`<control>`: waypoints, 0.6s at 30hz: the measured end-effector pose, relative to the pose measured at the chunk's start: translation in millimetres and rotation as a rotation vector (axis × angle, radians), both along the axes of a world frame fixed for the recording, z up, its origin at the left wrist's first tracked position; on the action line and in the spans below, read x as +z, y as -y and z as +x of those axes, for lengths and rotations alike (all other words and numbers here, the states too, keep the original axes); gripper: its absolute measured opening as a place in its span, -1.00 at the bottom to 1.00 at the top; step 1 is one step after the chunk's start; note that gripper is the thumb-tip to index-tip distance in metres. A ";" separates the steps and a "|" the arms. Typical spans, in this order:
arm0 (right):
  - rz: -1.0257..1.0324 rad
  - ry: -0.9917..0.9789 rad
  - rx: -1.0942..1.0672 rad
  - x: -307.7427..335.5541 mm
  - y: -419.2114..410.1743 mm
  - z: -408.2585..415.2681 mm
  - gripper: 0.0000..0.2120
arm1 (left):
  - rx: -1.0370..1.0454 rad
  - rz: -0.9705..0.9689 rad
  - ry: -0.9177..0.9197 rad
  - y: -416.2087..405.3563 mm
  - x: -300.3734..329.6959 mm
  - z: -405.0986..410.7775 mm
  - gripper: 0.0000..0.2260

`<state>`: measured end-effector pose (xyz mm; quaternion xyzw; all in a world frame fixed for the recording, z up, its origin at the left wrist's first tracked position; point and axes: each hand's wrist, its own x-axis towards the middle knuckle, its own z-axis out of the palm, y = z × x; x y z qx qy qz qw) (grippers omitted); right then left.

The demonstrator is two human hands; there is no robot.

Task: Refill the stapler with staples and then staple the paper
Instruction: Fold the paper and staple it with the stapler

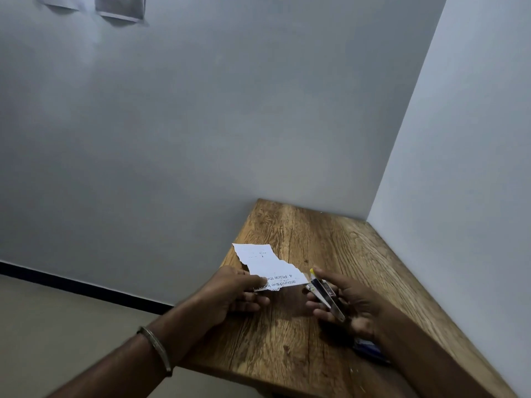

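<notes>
A torn white paper (pixel 268 265) with printed text hangs a little above the wooden table (pixel 301 340), pinched at its near edge by my left hand (pixel 235 294). My right hand (pixel 344 303) grips a small stapler (pixel 324 295) with a metal base and a yellow tip. The stapler's front end sits just at the paper's right corner. I cannot tell whether the jaws are around the paper.
A dark blue small box (pixel 369 349) lies on the table under my right forearm, partly hidden. The table stands in a corner, with walls behind and to the right. Its left edge drops to the floor. A bangle (pixel 156 349) circles my left wrist.
</notes>
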<state>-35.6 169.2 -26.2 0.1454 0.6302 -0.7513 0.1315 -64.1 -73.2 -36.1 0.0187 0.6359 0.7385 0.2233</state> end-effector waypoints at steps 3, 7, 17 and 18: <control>0.028 -0.030 0.028 13.1 -19.1 5.8 -0.48 | -0.004 0.005 0.006 -0.4 -0.4 -0.8 -0.90; 0.125 -0.157 0.052 31.1 -44.9 12.8 -0.48 | 0.013 -0.001 0.008 -1.3 -1.7 -1.8 -0.86; 0.801 -0.443 0.253 29.9 -101.4 44.5 -0.66 | 0.006 -0.016 -0.001 -2.4 -4.2 -4.2 -0.87; 0.843 -0.468 0.267 28.0 -102.8 46.7 -0.65 | 0.010 -0.014 -0.002 -2.7 -4.6 -4.1 -0.88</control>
